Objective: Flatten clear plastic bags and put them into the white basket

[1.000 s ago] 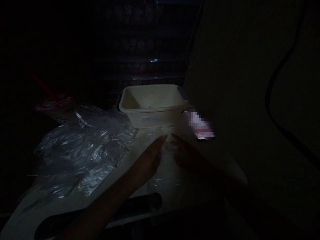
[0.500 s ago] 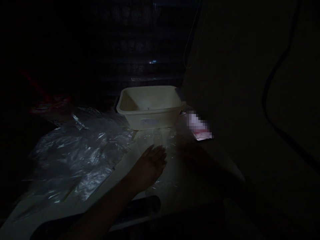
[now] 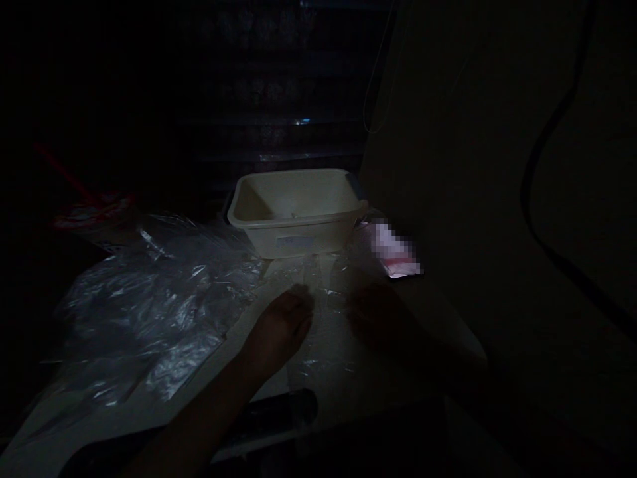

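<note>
In the dim head view, my left hand (image 3: 279, 332) is at the left edge of a flat, clear plastic bag (image 3: 326, 332) on the table. Its fingers are curled in and slightly blurred, and what lies between them is hidden. Opposite it, my right hand (image 3: 381, 315) rests in deep shadow by the bag's right side, its fingers too dark to make out. Beyond the bag stands a cream plastic basin (image 3: 298, 232) with a small label on its front. A heap of crumpled clear plastic bags (image 3: 164, 305) lies to the left of my left hand.
A lit phone (image 3: 395, 252), its screen blurred out, lies right of the basin. A dark rounded object (image 3: 279, 411) lies at the table's near edge. At the left is a red-patterned container (image 3: 97, 216) with a red stick. A dark cable (image 3: 535, 166) hangs on the right.
My left hand has drawn back slightly to the left, and its outstretched fingers have curled in. My right hand shows a little more clearly beside the bag. The view has shifted slightly.
</note>
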The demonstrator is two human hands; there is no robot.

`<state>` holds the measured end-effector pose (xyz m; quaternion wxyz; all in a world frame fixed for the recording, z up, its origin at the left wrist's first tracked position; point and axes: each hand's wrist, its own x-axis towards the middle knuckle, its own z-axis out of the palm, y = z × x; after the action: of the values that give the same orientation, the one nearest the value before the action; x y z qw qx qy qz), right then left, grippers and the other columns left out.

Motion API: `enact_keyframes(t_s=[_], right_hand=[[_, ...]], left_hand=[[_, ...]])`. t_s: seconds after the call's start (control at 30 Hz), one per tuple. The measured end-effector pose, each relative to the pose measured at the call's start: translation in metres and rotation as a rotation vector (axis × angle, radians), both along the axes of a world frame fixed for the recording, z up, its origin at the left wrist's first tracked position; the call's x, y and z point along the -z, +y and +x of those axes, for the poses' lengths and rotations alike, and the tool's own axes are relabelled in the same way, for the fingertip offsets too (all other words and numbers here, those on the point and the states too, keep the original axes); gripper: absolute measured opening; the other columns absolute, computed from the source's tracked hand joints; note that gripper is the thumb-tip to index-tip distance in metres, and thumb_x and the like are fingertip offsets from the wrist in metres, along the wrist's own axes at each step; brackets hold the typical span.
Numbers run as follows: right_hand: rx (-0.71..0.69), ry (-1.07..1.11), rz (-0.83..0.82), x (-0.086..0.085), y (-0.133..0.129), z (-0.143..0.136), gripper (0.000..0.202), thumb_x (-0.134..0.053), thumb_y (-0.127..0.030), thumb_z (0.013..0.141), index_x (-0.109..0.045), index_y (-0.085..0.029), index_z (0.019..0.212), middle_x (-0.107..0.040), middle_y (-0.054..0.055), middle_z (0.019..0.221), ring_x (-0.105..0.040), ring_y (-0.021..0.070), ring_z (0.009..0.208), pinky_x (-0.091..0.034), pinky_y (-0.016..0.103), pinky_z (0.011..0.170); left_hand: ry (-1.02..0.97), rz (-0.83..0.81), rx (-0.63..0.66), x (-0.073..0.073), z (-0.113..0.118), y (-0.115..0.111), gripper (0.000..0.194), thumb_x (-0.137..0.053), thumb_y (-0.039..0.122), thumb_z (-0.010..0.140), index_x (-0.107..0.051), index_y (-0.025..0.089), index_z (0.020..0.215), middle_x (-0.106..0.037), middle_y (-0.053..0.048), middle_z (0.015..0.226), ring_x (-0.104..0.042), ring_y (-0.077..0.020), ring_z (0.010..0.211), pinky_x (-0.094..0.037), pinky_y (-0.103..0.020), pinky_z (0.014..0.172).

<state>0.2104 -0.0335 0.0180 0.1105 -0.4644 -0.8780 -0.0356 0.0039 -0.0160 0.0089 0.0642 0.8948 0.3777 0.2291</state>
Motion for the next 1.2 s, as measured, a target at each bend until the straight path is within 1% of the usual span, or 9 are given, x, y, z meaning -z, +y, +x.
enact_keyframes(t_s=[0.17, 0.33, 0.57, 0.67, 0.8, 0.93, 1.03, 1.1, 1.2], right_hand=[[0.008, -0.055, -0.021, -0.003, 0.008, -0.021, 0.016, -0.043, -0.020, 0.074, -0.058, -0.015, 0.071, -0.056, 0.007, 0.074, -0.047, 0.0185, 0.071, -0.034, 0.031, 0.065], [0.089, 0.005, -0.004, 0.004, 0.010, -0.017, 0.018, -0.040, -0.016, 0.075, -0.057, -0.014, 0.070, -0.056, 0.007, 0.073, -0.047, 0.0170, 0.068, -0.034, 0.028, 0.061], [-0.057, 0.107, 0.015, 0.004, 0.008, -0.011, 0.015, -0.042, -0.018, 0.074, -0.056, -0.013, 0.072, -0.056, 0.007, 0.073, -0.045, 0.0168, 0.069, -0.034, 0.029, 0.065], [-0.090, 0.128, 0.014, 0.005, 0.009, -0.012, 0.015, -0.043, -0.018, 0.074, -0.056, -0.013, 0.073, -0.057, 0.007, 0.076, -0.046, 0.0173, 0.073, -0.034, 0.030, 0.068], [-0.138, 0.134, 0.013, 0.008, 0.010, -0.011, 0.013, -0.045, -0.017, 0.073, -0.057, -0.013, 0.073, -0.058, 0.006, 0.078, -0.046, 0.0177, 0.077, -0.033, 0.031, 0.069], [-0.088, 0.174, 0.020, 0.010, 0.010, -0.008, 0.015, -0.042, -0.018, 0.074, -0.057, -0.013, 0.073, -0.058, 0.006, 0.076, -0.047, 0.0167, 0.072, -0.034, 0.030, 0.067], [-0.022, 0.213, 0.059, 0.009, 0.011, -0.008, 0.017, -0.041, -0.017, 0.074, -0.057, -0.013, 0.072, -0.059, 0.008, 0.075, -0.048, 0.0168, 0.069, -0.035, 0.030, 0.065], [-0.012, 0.227, 0.067, 0.008, 0.011, -0.008, 0.018, -0.040, -0.017, 0.074, -0.057, -0.013, 0.072, -0.059, 0.008, 0.074, -0.048, 0.0172, 0.068, -0.035, 0.031, 0.064], [-0.049, 0.232, 0.051, 0.005, 0.010, -0.009, 0.019, -0.040, -0.017, 0.074, -0.058, -0.012, 0.073, -0.059, 0.009, 0.074, -0.049, 0.0179, 0.068, -0.036, 0.031, 0.063]], left_hand=[[0.066, 0.029, 0.094, -0.003, 0.006, -0.005, 0.024, -0.036, 0.013, 0.079, -0.057, 0.007, 0.089, -0.055, -0.012, 0.090, -0.050, -0.0179, 0.085, -0.045, -0.030, 0.076], [0.123, 0.085, 0.137, -0.002, 0.006, -0.004, 0.026, -0.035, 0.011, 0.078, -0.054, 0.007, 0.096, -0.052, -0.015, 0.101, -0.046, -0.0210, 0.096, -0.041, -0.035, 0.083], [0.100, 0.002, 0.085, -0.002, 0.007, -0.005, 0.022, -0.039, 0.013, 0.077, -0.053, 0.008, 0.093, -0.054, -0.013, 0.094, -0.048, -0.0204, 0.092, -0.041, -0.034, 0.082], [0.046, -0.044, 0.020, -0.002, 0.006, -0.007, 0.029, -0.040, 0.014, 0.077, -0.046, 0.006, 0.104, -0.049, -0.014, 0.103, -0.044, -0.0202, 0.099, -0.041, -0.032, 0.082], [0.087, 0.005, 0.060, -0.002, 0.007, -0.006, 0.041, -0.039, 0.011, 0.077, -0.034, 0.012, 0.118, -0.042, -0.011, 0.116, -0.037, -0.0201, 0.106, -0.036, -0.035, 0.087], [0.100, 0.047, 0.033, -0.001, 0.007, -0.005, 0.034, -0.041, 0.015, 0.077, -0.042, 0.011, 0.110, -0.048, -0.012, 0.107, -0.042, -0.0217, 0.098, -0.038, -0.037, 0.083], [0.053, 0.020, -0.010, 0.000, 0.006, -0.004, 0.021, -0.044, 0.019, 0.075, -0.052, 0.008, 0.092, -0.053, -0.012, 0.089, -0.047, -0.0203, 0.085, -0.042, -0.034, 0.075], [0.046, 0.020, 0.015, 0.000, 0.005, -0.004, 0.016, -0.042, 0.019, 0.076, -0.055, 0.010, 0.081, -0.055, -0.010, 0.081, -0.048, -0.0190, 0.080, -0.042, -0.033, 0.074], [0.052, 0.037, 0.095, 0.000, 0.006, -0.003, 0.019, -0.039, 0.017, 0.078, -0.056, 0.012, 0.085, -0.056, -0.009, 0.087, -0.048, -0.0185, 0.084, -0.039, -0.034, 0.078]])
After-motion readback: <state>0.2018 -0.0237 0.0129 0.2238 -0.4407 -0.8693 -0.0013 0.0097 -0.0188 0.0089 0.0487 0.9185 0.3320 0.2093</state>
